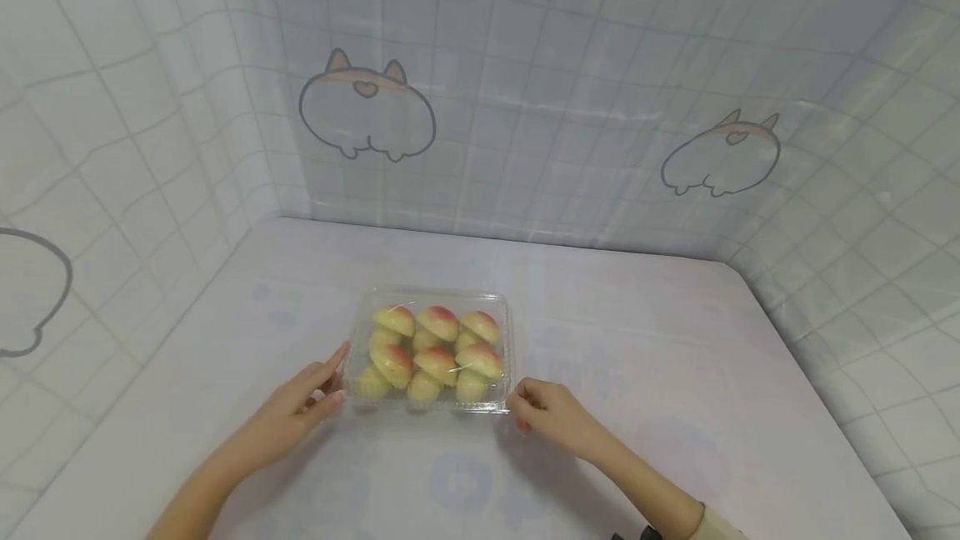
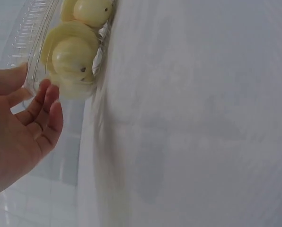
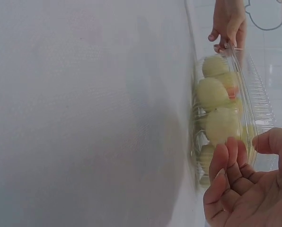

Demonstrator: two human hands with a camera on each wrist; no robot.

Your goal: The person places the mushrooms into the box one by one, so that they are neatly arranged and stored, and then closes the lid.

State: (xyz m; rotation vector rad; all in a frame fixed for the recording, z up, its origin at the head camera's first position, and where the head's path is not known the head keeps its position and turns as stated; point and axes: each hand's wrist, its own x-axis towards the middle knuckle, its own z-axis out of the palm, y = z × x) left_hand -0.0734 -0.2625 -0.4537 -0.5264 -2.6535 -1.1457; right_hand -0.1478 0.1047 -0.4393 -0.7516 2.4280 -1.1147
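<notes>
A clear plastic clamshell box (image 1: pixel 431 298) holds several yellow mushroom-shaped pieces (image 1: pixel 438 363) with red-blushed caps. My left hand (image 1: pixel 296 407) is at the box's left side, its index finger along that side and its thumb by the near corner. In the left wrist view, the left hand's thumb and fingers (image 2: pixel 56 125) are at the rim. My right hand (image 1: pixel 551 415) pinches the near right corner. In the right wrist view, the right hand (image 3: pixel 250 184) has its thumb on the rim and its fingertips against the side. The lid lies over the pieces.
The box stands on a pale table cover (image 1: pixel 622 340) with faint prints. Behind and at both sides rise light, grid-patterned curtains (image 1: pixel 525 107) with drawn animal shapes. A small black object (image 1: pixel 648 532) shows beside the right forearm at the bottom edge.
</notes>
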